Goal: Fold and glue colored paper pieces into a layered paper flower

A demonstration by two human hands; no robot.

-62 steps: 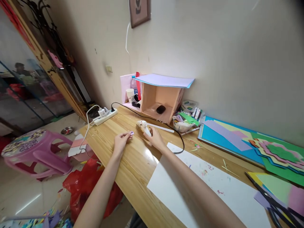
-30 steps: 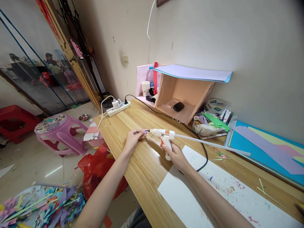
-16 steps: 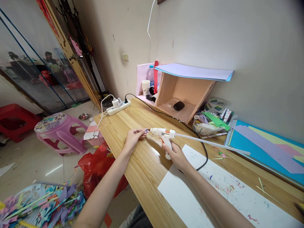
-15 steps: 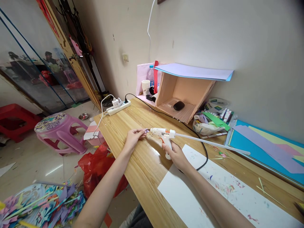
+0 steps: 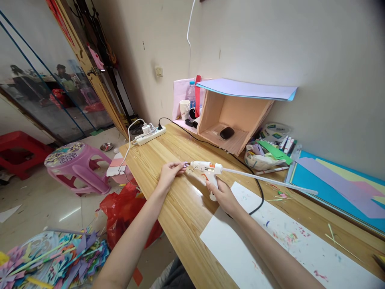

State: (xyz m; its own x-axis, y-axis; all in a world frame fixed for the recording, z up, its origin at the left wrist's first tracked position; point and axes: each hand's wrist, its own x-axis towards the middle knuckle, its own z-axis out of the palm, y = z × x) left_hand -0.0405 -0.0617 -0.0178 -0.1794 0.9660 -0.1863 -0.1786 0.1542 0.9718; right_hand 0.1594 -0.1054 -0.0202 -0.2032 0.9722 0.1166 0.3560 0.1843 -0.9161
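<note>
My right hand (image 5: pixel 225 195) is closed around the handle of a white hot glue gun (image 5: pixel 206 167), held over the wooden table (image 5: pixel 180 204). A long translucent glue stick (image 5: pixel 270 179) sticks out from the back of the gun toward the right. My left hand (image 5: pixel 172 173) pinches a small purple paper piece (image 5: pixel 184 164) at the gun's nozzle. Most of that piece is hidden by the fingers, and whether the nozzle touches it is hard to tell. Below the right forearm lies a stained white paper sheet (image 5: pixel 228 241).
A power strip (image 5: pixel 150 135) sits at the table's far left, with a black cord (image 5: pixel 204 140) running behind the gun. Further back stand a cardboard box (image 5: pixel 234 116) and a basket of scraps (image 5: pixel 258 157). Coloured paper sheets (image 5: pixel 337 180) lie right; a red bag (image 5: pixel 123 212) is below left.
Both hands and the glue gun stay almost in place, the nozzle still at the purple piece. The whole view has shifted very slightly.
</note>
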